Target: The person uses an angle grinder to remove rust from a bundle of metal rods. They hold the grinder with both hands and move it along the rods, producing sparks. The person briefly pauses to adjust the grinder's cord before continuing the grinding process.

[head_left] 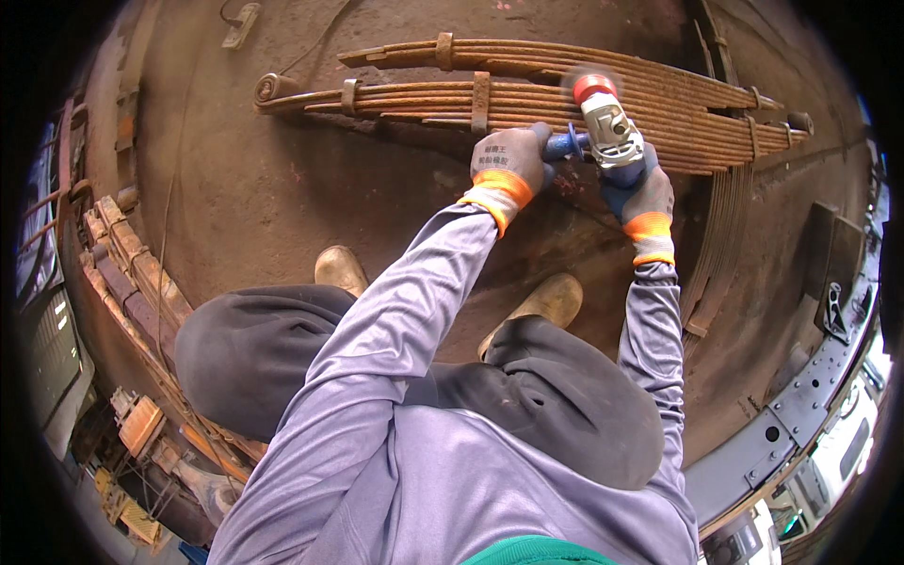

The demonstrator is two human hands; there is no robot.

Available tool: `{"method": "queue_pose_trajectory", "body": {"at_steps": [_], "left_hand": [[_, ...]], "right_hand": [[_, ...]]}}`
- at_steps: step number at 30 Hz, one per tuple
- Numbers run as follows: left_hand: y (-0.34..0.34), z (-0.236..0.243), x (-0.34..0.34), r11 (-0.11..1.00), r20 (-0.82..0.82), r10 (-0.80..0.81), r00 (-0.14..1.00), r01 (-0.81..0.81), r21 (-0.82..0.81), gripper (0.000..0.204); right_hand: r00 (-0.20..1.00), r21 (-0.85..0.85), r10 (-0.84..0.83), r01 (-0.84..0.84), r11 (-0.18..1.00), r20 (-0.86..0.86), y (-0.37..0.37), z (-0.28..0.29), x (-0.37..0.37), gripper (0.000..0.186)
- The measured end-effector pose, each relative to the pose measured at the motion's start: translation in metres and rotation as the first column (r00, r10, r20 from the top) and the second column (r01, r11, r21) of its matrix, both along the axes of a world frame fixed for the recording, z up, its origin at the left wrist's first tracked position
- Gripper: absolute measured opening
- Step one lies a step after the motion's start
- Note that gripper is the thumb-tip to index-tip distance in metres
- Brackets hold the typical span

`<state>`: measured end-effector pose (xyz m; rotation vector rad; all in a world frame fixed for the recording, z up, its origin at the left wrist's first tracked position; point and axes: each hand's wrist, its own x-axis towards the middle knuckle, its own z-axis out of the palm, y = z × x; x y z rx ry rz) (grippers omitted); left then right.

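Observation:
An angle grinder [610, 127] with a red cup-shaped head, blurred at its rim, is over two rusty leaf-spring stacks [405, 101] [405, 55] lying crosswise on the floor. My left hand [504, 160], in a grey glove with an orange cuff, is closed round the grinder's blue side handle [563, 144]. My right hand [640, 193], gloved the same way, grips the grinder's body behind the metal gear housing; some of its fingers are hidden. The red head sits at the middle of the stacks; whether it touches the steel I cannot tell.
More rusty springs [132, 264] lie at the left, and a long stack [706, 273] runs under the right end. A steel beam [791, 424] with bolt holes curves along the right. A cable [168, 217] runs across the floor [235, 207]. My boots [532, 306] are below the springs.

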<state>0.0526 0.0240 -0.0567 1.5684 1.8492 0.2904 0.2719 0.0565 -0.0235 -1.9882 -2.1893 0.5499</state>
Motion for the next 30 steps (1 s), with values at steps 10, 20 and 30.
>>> {"method": "queue_pose_trajectory", "body": {"at_steps": [10,20,30], "left_hand": [[-0.009,-0.032,0.004,0.988,0.016,0.050,0.999,-0.052,0.144,0.039],[-0.002,-0.024,0.008,0.995,-0.072,0.066,0.995,-0.060,0.083,0.024],[-0.001,-0.019,0.007,0.991,-0.091,0.113,0.989,-0.106,0.086,0.028]], "right_hand": [[0.997,-0.009,0.058,-0.058,0.998,-0.042,0.007,0.008,-0.004,0.059],[0.995,-0.010,0.056,-0.057,0.998,-0.081,0.007,-0.006,0.007,0.062],[0.996,-0.031,0.075,-0.076,0.997,-0.052,0.010,0.008,-0.001,0.060]]}}
